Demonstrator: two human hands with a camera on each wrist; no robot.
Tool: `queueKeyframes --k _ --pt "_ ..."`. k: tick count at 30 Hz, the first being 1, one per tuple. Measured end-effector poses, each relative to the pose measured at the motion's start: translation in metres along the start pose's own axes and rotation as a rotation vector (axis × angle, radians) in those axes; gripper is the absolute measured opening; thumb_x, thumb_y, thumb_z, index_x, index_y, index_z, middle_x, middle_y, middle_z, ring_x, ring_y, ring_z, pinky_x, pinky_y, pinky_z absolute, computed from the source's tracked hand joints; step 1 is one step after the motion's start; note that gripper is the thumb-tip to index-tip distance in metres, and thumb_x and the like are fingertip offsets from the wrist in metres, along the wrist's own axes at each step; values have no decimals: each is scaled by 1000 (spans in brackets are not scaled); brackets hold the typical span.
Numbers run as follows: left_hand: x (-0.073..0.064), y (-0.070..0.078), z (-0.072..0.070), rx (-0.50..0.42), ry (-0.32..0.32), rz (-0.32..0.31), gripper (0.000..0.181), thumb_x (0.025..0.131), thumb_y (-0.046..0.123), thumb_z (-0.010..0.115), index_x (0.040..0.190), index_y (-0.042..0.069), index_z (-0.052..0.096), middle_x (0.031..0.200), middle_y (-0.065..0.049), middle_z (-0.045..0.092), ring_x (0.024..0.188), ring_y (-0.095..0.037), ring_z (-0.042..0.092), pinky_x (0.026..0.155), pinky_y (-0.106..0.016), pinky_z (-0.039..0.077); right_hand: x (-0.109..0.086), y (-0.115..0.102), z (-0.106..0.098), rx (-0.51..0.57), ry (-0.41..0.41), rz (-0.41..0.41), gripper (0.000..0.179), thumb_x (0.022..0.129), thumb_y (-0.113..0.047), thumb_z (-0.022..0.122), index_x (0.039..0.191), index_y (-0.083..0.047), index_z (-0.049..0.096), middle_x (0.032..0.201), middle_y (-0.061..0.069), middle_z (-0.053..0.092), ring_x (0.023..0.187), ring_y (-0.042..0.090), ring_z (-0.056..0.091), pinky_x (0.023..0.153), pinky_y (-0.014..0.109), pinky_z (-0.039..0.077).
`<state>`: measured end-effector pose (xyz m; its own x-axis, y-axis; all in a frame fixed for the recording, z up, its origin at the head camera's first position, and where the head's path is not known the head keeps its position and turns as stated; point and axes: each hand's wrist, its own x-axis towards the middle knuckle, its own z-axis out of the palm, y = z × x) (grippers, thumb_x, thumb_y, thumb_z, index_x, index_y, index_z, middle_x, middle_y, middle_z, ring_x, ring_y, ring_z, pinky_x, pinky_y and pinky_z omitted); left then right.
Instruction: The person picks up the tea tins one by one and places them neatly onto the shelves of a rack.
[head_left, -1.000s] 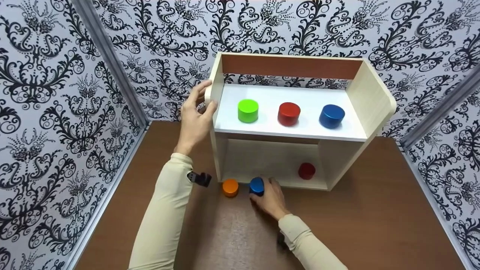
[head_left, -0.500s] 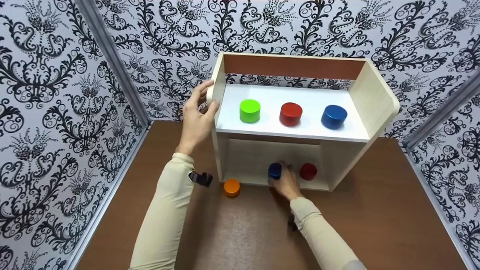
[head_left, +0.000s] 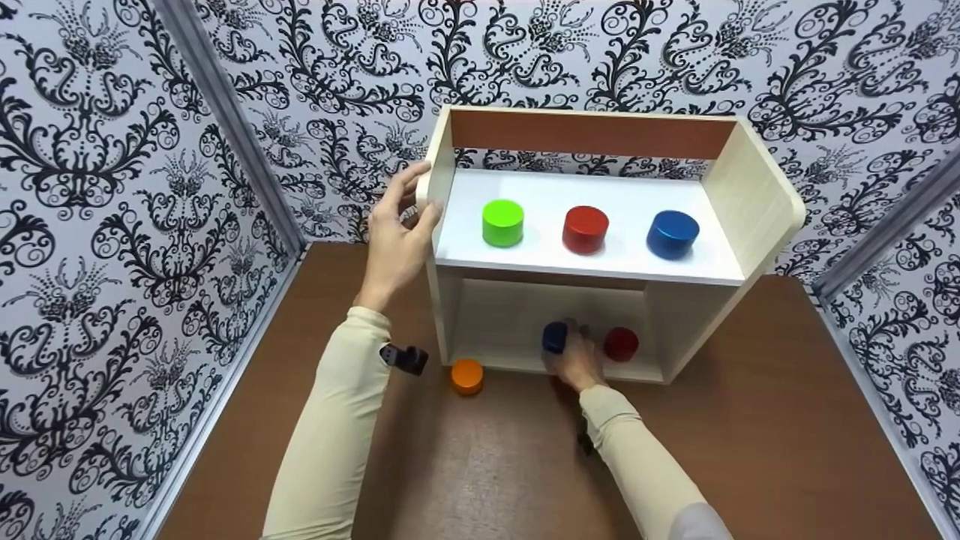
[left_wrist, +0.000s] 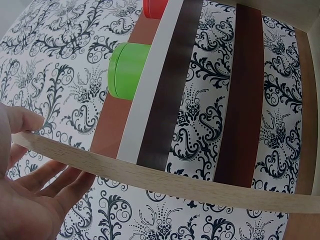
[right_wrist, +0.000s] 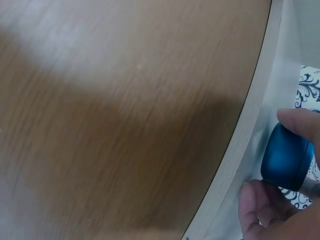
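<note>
A two-tier wooden shelf (head_left: 585,268) stands on the brown table. My left hand (head_left: 395,244) grips the front edge of its left side panel (left_wrist: 150,176), thumb on the inner side and fingers outside. In the lower compartment my right hand (head_left: 579,362) holds a blue round lidded tin (right_wrist: 286,156) between thumb and fingers, close to the compartment floor. Whether the tin touches that floor cannot be told. Right of this hand, a dark red tin (head_left: 621,344) sits in the same compartment.
On the upper white board stand a green tin (head_left: 502,223), a red tin (head_left: 586,230) and another blue tin (head_left: 673,235), spaced apart. An orange tin (head_left: 467,377) sits on the table (head_left: 480,465) by the shelf's lower left front corner. Patterned walls enclose the back and sides.
My right hand has carried the blue tin from the table at the shelf's front edge rightward and into the lower compartment. The left hand keeps its grip on the side panel.
</note>
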<state>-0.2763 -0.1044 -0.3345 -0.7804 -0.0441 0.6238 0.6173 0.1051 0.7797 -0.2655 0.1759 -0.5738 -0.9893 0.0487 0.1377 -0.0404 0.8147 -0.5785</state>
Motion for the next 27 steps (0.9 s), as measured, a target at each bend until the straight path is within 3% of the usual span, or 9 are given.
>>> queueKeyframes --k 12,18,27 --pt "0 2 -1 -3 -4 4 47 93 -4 60 139 1 55 127 -26 62 111 -31 62 95 -36 59 2 4 6 -16 33 -20 65 82 -23 78 135 5 52 120 34 58 109 55 58 89 68 52" --pt "0 2 0 3 -2 6 46 93 -3 61 139 1 56 127 -25 63 111 -30 62 95 -36 59 1 5 7 -25 95 -58 62 81 -20 79 131 6 55 114 34 60 101 55 61 83 67 54" --pt "0 2 0 12 0 3 46 93 -2 61 139 2 56 126 -21 64 112 -30 62 96 -36 59 -4 7 6 50 112 -92 66 79 -15 82 134 9 53 116 37 56 103 56 59 87 66 54"
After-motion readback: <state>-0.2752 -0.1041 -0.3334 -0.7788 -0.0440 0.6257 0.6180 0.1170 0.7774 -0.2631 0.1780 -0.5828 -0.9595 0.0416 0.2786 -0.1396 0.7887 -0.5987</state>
